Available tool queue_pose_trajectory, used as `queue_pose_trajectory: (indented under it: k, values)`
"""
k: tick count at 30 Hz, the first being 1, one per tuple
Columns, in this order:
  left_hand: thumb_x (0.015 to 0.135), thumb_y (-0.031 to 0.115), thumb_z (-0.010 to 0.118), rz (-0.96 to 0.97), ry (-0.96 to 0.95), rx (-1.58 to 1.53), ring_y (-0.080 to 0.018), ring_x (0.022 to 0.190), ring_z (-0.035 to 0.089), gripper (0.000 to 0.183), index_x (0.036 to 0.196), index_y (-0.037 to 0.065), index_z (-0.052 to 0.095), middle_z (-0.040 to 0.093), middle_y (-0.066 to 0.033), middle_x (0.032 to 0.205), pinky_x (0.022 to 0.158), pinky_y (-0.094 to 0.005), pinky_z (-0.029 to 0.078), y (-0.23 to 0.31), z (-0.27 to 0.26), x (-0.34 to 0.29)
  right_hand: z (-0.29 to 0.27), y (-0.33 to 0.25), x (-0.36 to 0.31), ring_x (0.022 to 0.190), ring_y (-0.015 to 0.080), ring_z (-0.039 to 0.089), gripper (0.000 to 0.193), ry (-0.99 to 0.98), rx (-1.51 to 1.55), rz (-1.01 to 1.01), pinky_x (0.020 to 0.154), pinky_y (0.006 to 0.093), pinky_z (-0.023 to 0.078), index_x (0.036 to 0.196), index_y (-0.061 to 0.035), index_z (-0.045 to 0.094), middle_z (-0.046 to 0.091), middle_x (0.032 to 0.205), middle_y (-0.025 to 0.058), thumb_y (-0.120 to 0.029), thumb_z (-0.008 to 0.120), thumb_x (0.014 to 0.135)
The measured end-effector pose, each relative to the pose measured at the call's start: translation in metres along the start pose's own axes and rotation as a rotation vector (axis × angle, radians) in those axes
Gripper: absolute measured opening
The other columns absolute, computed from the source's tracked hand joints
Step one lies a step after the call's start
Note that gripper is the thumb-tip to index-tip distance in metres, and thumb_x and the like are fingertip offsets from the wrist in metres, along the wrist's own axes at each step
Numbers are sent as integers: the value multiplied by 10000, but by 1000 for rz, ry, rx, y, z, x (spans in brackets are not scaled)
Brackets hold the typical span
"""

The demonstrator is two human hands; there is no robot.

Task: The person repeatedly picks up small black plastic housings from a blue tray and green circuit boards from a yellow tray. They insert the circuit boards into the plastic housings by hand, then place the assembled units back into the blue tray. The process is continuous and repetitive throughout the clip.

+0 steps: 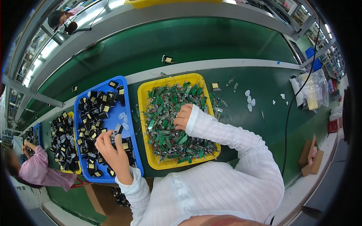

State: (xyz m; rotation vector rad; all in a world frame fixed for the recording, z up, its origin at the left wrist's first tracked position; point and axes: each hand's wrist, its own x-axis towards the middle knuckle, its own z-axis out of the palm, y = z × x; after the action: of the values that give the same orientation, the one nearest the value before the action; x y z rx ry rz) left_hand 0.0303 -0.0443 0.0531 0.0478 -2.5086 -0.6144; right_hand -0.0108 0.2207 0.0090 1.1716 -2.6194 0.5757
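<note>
Over the right part of a blue tray (pixel 134 150), my left hand (pixel 113 151) pinches a small black housing (pixel 118 129) between thumb and fingers. Many similar black housings with pale yellow faces (pixel 94 109) lie heaped in that tray, beside a few clear oval pieces (pixel 123 119). My right hand (pixel 183 117) reaches into a yellow tray (pixel 141 98) full of small green circuit boards with wires (pixel 166 128). Its fingers are curled down at the heap, and whatever is between the fingertips is hidden.
Left of the blue tray stands another yellow tray of black parts (pixel 62 143), near a person in a pink sleeve (pixel 43 167). Clear ovals (pixel 249 101) and stray boards lie right. A plastic bag (pixel 313 90) and a hanging black cable (pixel 288 124) are farther right. Behind runs a green conveyor belt (pixel 211 41).
</note>
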Motion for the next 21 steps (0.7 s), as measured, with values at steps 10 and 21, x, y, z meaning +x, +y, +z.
queue_pose_trajectory:
  k: [10, 21]
  values:
    - [922, 252, 372, -22, -208, -519, -247, 553, 434, 312, 837, -19, 501, 464, -123, 648, 527, -310, 352, 47, 17, 0, -14, -4, -8, 758, 165, 522, 119, 236, 627, 456, 667, 286, 441, 850, -42, 515, 514, 863, 71, -72, 593, 764]
    - [869, 197, 492, -68, -427, -664, -183, 589, 463, 215, 850, -17, 502, 489, -99, 702, 521, -278, 366, 60, 31, 3, -21, -14, -3, 759, 134, 564, 126, 143, 951, 673, 677, 268, 452, 919, -37, 563, 591, 813, 58, -114, 576, 820]
